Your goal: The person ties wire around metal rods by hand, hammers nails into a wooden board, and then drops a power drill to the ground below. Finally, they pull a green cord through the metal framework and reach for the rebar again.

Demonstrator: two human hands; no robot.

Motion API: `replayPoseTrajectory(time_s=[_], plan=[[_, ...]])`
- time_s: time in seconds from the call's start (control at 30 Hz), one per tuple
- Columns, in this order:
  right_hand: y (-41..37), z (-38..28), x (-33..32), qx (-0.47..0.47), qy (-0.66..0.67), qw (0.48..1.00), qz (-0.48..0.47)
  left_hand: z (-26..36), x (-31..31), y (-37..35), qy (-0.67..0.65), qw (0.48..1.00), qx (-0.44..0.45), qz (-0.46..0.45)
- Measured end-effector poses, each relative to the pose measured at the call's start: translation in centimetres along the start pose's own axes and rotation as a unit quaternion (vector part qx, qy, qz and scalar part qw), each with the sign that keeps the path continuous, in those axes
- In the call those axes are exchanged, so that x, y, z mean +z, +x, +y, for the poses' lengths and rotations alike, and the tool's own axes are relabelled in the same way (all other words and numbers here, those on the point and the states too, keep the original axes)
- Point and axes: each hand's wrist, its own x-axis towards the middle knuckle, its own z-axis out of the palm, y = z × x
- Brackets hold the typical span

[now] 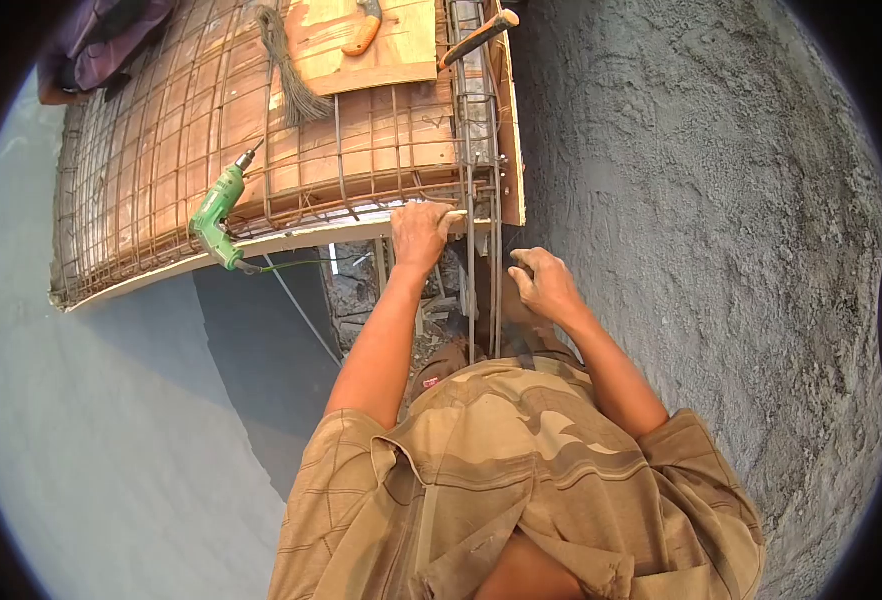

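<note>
My left hand [421,236] is closed over the edge board [301,238] of the wooden formwork, close to its right corner. Beside that corner, steel rebars [472,275] stick out toward my body. My right hand [548,282] is just right of these bars, apart from them, with fingers partly bent, a gap between thumb and forefinger, and nothing visible in it. A green power drill [218,213] lies on the rebar mesh [191,130], left of my left hand, its bit pointing up and right.
A plywood piece [401,65] on the mesh bears an orange-handled tool [363,36]. A hammer [478,40] and a bundle of tie wire [291,75] lie beside it. Another person's dark clothing [101,45] shows at upper left. A rough grey wall [701,200] rises on the right.
</note>
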Motion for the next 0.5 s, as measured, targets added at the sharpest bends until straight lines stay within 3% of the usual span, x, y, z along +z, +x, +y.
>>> replayPoseTrajectory(time_s=[0.37,0.4,0.5], plan=[[-3.4,2.8,-0.5,0.01,-0.03,0.999,-0.007,0.2,-0.1,-0.8,-0.025,0.999,0.023,0.005],[-3.8,3.2,-0.9,0.001,-0.019,1.0,-0.002,0.5,-0.7,-0.8,-0.024,0.999,0.003,-0.04],[-4.7,2.5,-2.1,-0.02,0.039,0.999,-0.026,0.5,-0.9,-2.3,-0.079,0.994,0.049,0.053]])
